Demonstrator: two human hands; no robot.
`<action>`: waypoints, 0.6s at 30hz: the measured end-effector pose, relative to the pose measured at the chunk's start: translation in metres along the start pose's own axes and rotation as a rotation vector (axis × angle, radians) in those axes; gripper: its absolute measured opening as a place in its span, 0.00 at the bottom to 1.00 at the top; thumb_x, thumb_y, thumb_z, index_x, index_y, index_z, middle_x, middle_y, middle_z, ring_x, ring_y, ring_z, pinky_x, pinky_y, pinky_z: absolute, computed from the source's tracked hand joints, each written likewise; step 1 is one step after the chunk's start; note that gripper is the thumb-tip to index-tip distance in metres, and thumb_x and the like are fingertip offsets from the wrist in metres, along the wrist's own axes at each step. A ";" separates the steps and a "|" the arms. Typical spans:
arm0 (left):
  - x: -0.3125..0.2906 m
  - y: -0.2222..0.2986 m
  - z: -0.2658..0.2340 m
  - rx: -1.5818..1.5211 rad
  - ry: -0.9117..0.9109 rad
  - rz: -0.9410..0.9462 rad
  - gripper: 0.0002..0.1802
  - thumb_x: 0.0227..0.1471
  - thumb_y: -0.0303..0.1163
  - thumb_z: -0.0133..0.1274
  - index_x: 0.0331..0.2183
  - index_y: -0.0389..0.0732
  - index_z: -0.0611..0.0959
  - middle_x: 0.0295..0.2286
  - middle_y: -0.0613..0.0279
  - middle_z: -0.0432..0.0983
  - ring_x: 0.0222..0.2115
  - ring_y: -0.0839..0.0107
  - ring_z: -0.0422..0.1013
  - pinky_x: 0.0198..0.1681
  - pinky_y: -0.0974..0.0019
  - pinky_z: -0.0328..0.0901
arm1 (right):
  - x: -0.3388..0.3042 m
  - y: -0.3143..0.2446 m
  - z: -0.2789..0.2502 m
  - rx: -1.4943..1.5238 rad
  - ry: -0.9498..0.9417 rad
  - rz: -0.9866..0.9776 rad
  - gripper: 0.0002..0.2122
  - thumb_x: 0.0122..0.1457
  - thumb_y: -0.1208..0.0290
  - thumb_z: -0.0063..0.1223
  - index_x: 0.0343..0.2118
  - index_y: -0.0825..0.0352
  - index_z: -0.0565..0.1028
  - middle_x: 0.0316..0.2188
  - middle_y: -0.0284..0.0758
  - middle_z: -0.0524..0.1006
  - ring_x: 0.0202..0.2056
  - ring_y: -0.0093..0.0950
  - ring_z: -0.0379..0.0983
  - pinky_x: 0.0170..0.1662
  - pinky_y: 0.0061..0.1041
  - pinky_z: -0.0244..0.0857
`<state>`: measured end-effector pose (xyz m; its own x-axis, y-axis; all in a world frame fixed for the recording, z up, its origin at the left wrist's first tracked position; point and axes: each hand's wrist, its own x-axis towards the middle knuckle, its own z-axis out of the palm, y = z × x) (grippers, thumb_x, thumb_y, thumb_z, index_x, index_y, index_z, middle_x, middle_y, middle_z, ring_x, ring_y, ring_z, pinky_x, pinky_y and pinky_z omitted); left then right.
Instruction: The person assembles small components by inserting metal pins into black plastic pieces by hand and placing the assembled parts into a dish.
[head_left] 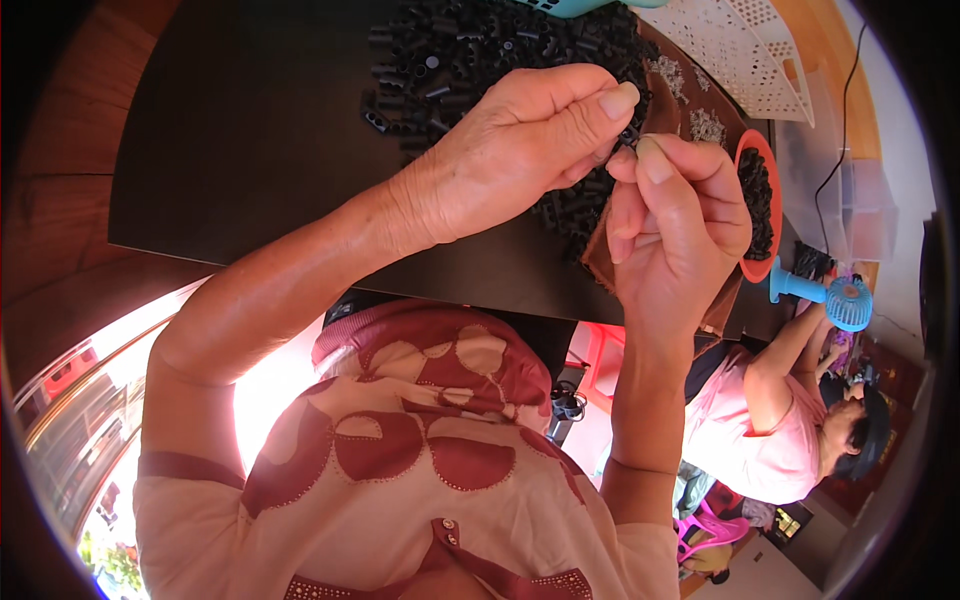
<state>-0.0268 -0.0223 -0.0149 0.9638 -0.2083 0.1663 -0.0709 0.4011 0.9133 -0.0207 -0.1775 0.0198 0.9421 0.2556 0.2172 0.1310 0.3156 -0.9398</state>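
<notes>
Over the table, my two hands meet in front of the pile of black parts. My left hand [545, 135] is closed, its thumb pressed against the curled fingers, and a small black plastic part [629, 136] pokes out at the fingertips. Right against it, my right hand [685, 205] pinches thumb and forefinger together at the same spot. Whatever lies between those right fingertips is too small and hidden to name. Behind both hands spreads a heap of short black plastic parts [440, 70], some tubular. A brown cloth [598, 250] lies partly under my right hand.
Small clear or silvery pieces [707, 127] lie in little heaps on the cloth. An orange bowl [768, 266] of black parts stands at the right, with a blue fan [848, 303] nearby. A white perforated basket [735, 50] is behind. Another person [765, 420] works at the right.
</notes>
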 end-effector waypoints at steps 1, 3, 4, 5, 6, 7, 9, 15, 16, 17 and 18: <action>0.000 0.001 0.001 0.000 0.002 -0.002 0.17 0.65 0.46 0.44 0.36 0.41 0.76 0.23 0.73 0.69 0.22 0.87 0.58 0.21 0.81 0.51 | -0.001 0.002 0.002 0.000 0.018 -0.005 0.03 0.59 0.82 0.52 0.35 0.72 0.74 0.27 0.43 0.79 0.15 0.18 0.67 0.15 0.15 0.58; 0.000 0.002 0.002 -0.026 0.009 -0.002 0.17 0.65 0.46 0.44 0.35 0.41 0.76 0.24 0.73 0.68 0.22 0.87 0.58 0.21 0.81 0.51 | -0.002 0.005 0.004 0.000 0.037 -0.008 0.03 0.59 0.82 0.52 0.35 0.72 0.74 0.27 0.43 0.79 0.15 0.18 0.67 0.15 0.15 0.58; 0.000 0.001 0.001 -0.027 0.009 -0.004 0.17 0.65 0.46 0.44 0.35 0.41 0.76 0.24 0.73 0.68 0.22 0.87 0.58 0.21 0.81 0.51 | -0.003 0.007 0.004 0.021 0.038 -0.011 0.03 0.59 0.82 0.52 0.35 0.72 0.73 0.27 0.43 0.79 0.15 0.18 0.67 0.15 0.15 0.58; 0.001 0.001 0.001 -0.017 0.014 -0.011 0.17 0.65 0.45 0.44 0.35 0.41 0.76 0.24 0.73 0.68 0.22 0.88 0.58 0.21 0.82 0.51 | -0.003 0.008 0.005 0.042 0.039 -0.015 0.02 0.60 0.81 0.52 0.35 0.72 0.73 0.27 0.43 0.79 0.15 0.18 0.66 0.15 0.15 0.58; 0.000 0.001 0.001 -0.006 0.020 -0.018 0.17 0.65 0.45 0.44 0.35 0.41 0.75 0.24 0.73 0.67 0.22 0.88 0.58 0.21 0.82 0.51 | -0.004 0.009 0.005 0.043 0.039 -0.014 0.02 0.60 0.81 0.52 0.35 0.72 0.73 0.27 0.43 0.79 0.15 0.18 0.66 0.15 0.15 0.58; 0.000 0.002 0.001 -0.006 0.020 -0.019 0.17 0.65 0.45 0.44 0.35 0.41 0.75 0.24 0.73 0.67 0.22 0.88 0.58 0.21 0.82 0.51 | -0.004 0.009 0.006 0.054 0.042 -0.014 0.02 0.60 0.81 0.52 0.35 0.72 0.73 0.27 0.43 0.79 0.15 0.18 0.66 0.15 0.15 0.58; -0.001 0.004 0.001 -0.026 0.018 -0.028 0.16 0.65 0.45 0.44 0.36 0.42 0.75 0.24 0.74 0.66 0.23 0.89 0.58 0.22 0.82 0.51 | -0.005 0.011 0.008 0.066 0.046 -0.014 0.02 0.60 0.81 0.52 0.36 0.72 0.73 0.27 0.43 0.79 0.15 0.18 0.66 0.16 0.15 0.58; 0.000 -0.001 0.006 0.033 0.069 0.062 0.16 0.65 0.44 0.44 0.36 0.42 0.75 0.23 0.74 0.65 0.21 0.90 0.56 0.21 0.83 0.50 | -0.007 0.015 0.011 0.019 0.043 -0.094 0.03 0.61 0.80 0.53 0.35 0.72 0.73 0.27 0.43 0.79 0.15 0.17 0.66 0.16 0.15 0.59; 0.000 -0.001 0.005 0.033 0.071 0.062 0.16 0.65 0.44 0.44 0.36 0.42 0.75 0.23 0.74 0.65 0.21 0.90 0.56 0.21 0.83 0.50 | -0.007 0.016 0.010 0.002 0.034 -0.108 0.03 0.61 0.79 0.53 0.35 0.72 0.73 0.28 0.43 0.79 0.15 0.17 0.66 0.16 0.15 0.59; 0.000 0.000 0.003 0.039 0.056 0.057 0.16 0.65 0.44 0.44 0.35 0.42 0.75 0.22 0.74 0.65 0.20 0.89 0.56 0.20 0.82 0.50 | -0.007 0.017 0.009 -0.015 0.024 -0.122 0.03 0.61 0.79 0.53 0.35 0.72 0.72 0.28 0.43 0.79 0.15 0.17 0.66 0.17 0.15 0.60; 0.000 0.001 0.003 0.044 0.038 0.052 0.16 0.65 0.44 0.44 0.35 0.41 0.75 0.22 0.73 0.65 0.19 0.88 0.55 0.20 0.81 0.49 | -0.007 0.016 0.008 -0.016 0.026 -0.122 0.03 0.61 0.79 0.53 0.35 0.72 0.72 0.28 0.43 0.79 0.15 0.17 0.66 0.17 0.15 0.60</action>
<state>-0.0274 -0.0243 -0.0132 0.9676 -0.1538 0.2004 -0.1315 0.3706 0.9195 -0.0276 -0.1670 0.0056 0.9265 0.1927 0.3233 0.2497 0.3282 -0.9110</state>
